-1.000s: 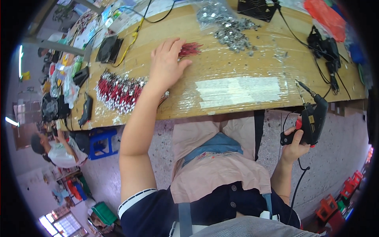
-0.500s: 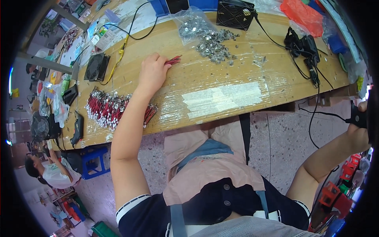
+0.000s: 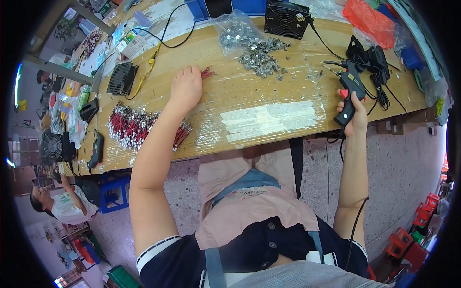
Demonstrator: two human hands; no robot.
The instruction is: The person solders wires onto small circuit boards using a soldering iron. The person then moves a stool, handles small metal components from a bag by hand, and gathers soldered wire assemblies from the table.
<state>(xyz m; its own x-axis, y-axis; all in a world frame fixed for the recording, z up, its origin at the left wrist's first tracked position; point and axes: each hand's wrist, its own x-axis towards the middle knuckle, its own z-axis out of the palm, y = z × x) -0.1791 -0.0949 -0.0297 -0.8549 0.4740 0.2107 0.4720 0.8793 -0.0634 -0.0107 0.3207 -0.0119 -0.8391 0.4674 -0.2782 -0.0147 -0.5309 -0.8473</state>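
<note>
Long wooden workbench wrapped in clear film [image 3: 269, 103]: front edge runs above the lap, bare stretch between both hands. Left hand [image 3: 186, 89] flat, fingers loosely spread, fingertips on small bunch of red wires [image 3: 207, 73]. Right hand [image 3: 354, 117] clenched round handle of black pistol-shaped glue gun [image 3: 349, 89] at bench's front edge, nozzle over the bench.

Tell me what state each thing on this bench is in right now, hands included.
Left hand: flat on the bench, fingertips on a few red wires.
Right hand: closed on the black soldering gun, tip pointing away.
Clear bag: open, metal parts spilled beside it.
Red wire bundle: lying loose, untouched.
Black fan: upright; spinning cannot be told.
</note>
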